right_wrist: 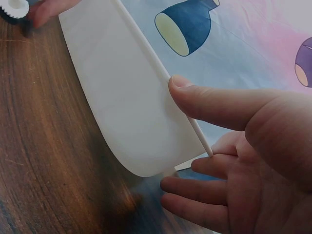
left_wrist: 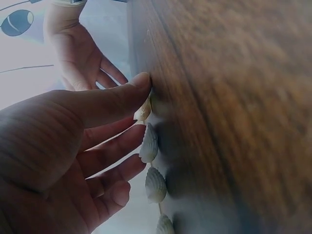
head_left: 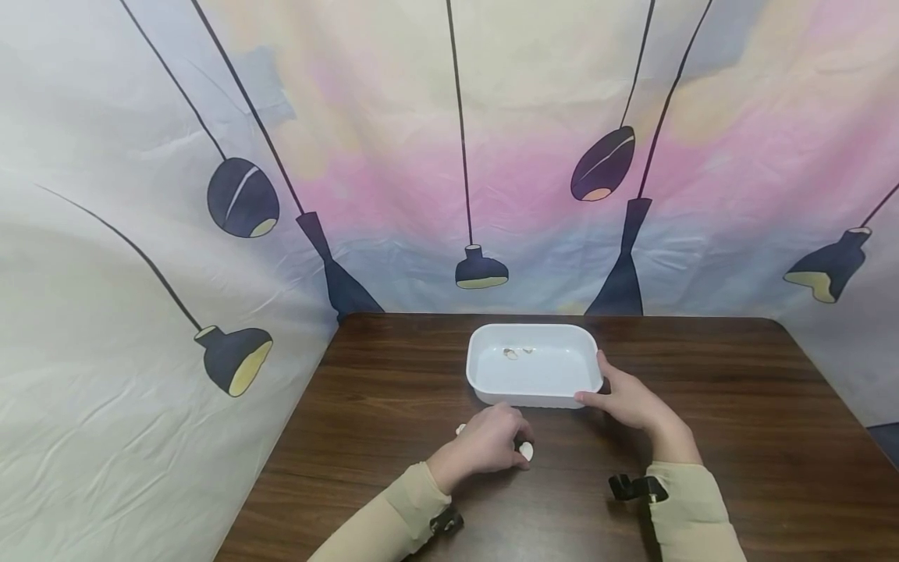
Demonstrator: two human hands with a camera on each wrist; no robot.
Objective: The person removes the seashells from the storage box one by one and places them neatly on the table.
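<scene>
My left hand (head_left: 489, 439) is low over the table, its thumb and fingers pinching a string of ridged white seashells (left_wrist: 149, 143). One shell (head_left: 526, 450) shows beside the thumb in the head view, and another shell (head_left: 461, 428) peeks out past the knuckles; the palm hides the rest. A white rectangular dish (head_left: 534, 401) stands on the table just beyond this hand. My right hand (head_left: 635, 400) grips the dish's right end, thumb on the near rim (right_wrist: 165, 73) and fingers around the end. Inside the dish lie a few small pale and brownish pieces (head_left: 510, 353).
The dark wood-grain table (head_left: 393, 375) ends behind the dish at a cloth backdrop (head_left: 393, 195) printed with hanging lamps. Black camera mounts sit at the left wrist (head_left: 446, 520) and the right wrist (head_left: 637, 488), close over the table.
</scene>
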